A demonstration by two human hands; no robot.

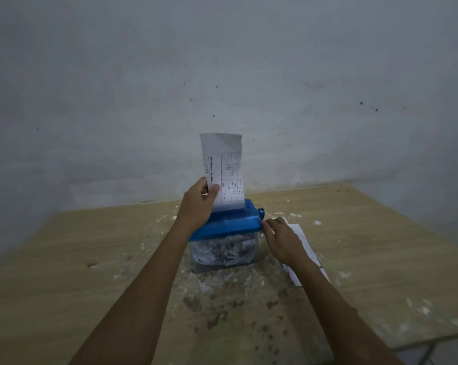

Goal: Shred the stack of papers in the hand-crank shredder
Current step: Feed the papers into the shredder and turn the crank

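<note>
One sheet (222,167) is seen standing upright in the feed slot of the hand-crank shredder (226,223), its lower edge already inside the slot; most of its length remains above, so the shredding of this sheet is judged to be at an early stage. The sheet is pinched near its lower left edge by the left hand (200,204), thumb in front and fingers curled behind. The paper is thin and white, printed with a ruled table, and slightly curled at the top.

The shredder is placed near the middle of the table (64,259), towards its far edge. Its upper housing is of glossy blue plastic, rectangular with rounded corners; below it a clear bin (222,254) is packed nearly full with crumpled white and grey strips, which indicates that a good part of the work has been done.

At the right end of the housing a blue crank knob (261,212) is fitted. The right hand (281,239) is held just below it with fingers bent towards the housing; whether the crank is actually gripped cannot be determined.

Further right, the remaining papers (301,241) lie flat on the table, partly covered by the right forearm; these are still to be shredded. The table surface is pale wood grain, littered with paper flecks and dark stains.
</note>
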